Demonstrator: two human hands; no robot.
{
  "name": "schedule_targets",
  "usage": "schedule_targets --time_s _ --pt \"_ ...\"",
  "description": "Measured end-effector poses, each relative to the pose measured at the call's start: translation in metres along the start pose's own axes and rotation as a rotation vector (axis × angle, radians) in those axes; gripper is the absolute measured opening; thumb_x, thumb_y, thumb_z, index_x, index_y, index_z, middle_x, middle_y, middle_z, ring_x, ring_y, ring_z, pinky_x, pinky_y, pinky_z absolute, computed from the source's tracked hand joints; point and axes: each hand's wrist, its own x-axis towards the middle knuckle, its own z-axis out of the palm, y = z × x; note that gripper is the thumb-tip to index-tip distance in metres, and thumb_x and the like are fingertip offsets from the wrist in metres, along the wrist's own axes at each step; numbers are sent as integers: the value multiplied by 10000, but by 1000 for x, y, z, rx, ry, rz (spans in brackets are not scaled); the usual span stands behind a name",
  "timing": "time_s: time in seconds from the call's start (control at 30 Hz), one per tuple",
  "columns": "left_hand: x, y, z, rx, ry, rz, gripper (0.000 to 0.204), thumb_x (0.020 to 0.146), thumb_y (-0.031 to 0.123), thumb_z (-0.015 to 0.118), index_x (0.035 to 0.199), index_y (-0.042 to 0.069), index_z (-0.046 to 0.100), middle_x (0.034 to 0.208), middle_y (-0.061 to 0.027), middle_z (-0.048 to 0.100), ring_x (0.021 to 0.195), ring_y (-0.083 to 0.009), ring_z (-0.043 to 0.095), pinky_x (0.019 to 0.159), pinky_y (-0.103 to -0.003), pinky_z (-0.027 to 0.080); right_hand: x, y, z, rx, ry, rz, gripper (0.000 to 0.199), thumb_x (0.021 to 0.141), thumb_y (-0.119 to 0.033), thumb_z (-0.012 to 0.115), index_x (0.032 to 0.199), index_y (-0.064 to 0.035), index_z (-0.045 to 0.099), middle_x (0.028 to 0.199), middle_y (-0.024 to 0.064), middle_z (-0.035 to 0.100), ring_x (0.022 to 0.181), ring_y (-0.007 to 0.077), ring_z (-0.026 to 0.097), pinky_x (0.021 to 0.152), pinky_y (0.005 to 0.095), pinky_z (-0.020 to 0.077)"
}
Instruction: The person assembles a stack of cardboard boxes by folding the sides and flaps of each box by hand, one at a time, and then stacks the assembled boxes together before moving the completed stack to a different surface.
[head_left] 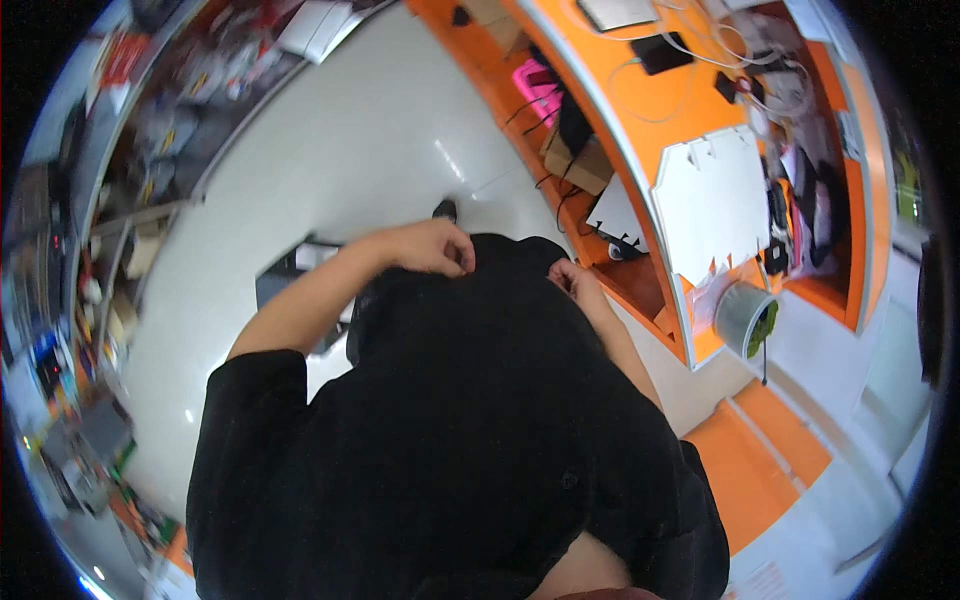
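A black short-sleeved shirt [450, 400] that I am wearing fills the middle of the head view. Over the left part of its lower front, my left hand [435, 248] is closed, fingers curled down against the cloth as if pinching it. My right hand [577, 282] is at the shirt's right edge, thumb and fingers pinched together on the fabric. The two hands are apart, with dark cloth between them. The fingertips are partly hidden, so exactly how much cloth each one grips does not show.
An orange counter [625, 90] to the right carries white boards [712, 200], cables, a dark phone-like device [661, 53] and a grey bin [745, 318]. Open shelves beneath hold a cardboard box [580, 163]. Cluttered shelving [150, 140] lines the left, beyond a pale floor [340, 140].
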Motion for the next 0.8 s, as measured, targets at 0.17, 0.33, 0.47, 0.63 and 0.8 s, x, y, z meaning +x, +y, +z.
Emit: schedule_targets --time_s 0.17,0.33,0.47,0.63,0.8 --pt "33 41 -53 266 -136 -48 304 763 47 754 1061 60 696 1000 -56 705 868 -187 673 765 -343 543 27 -22 3 -663 409 -5 247 924 -246 706 866 -39 585 841 195 662 834 428 639 727 490 501" --pt "89 27 -84 417 -201 382 340 861 84 713 1200 82 697 1237 -137 698 1171 -284 654 1044 -396 493 35 -67 -29 -563 278 71 300 908 -323 736 864 -44 634 823 159 682 803 367 670 712 454 515" --pt "98 30 -135 681 -319 -204 478 1048 527 461 1243 187 735 1106 -156 745 1045 -336 683 963 -437 509 24 -100 -87 -355 551 -102 194 931 -215 701 958 -23 685 950 170 703 871 307 679 788 409 529" --pt "100 100 -184 772 -96 -373 478 1011 477 544 1100 54 748 738 -105 709 816 -201 697 734 -372 548 -8 -67 -190 -406 1148 -44 247 911 -203 713 1052 -1 697 1055 185 697 959 324 675 862 415 534" --pt "154 165 -188 -20 400 -81 387 1035 357 562 1228 31 642 615 -1 534 652 -56 556 574 -227 454 -19 -14 -300 -614 1428 98 454 876 -296 753 1182 22 648 1208 252 637 1111 376 626 962 467 503"
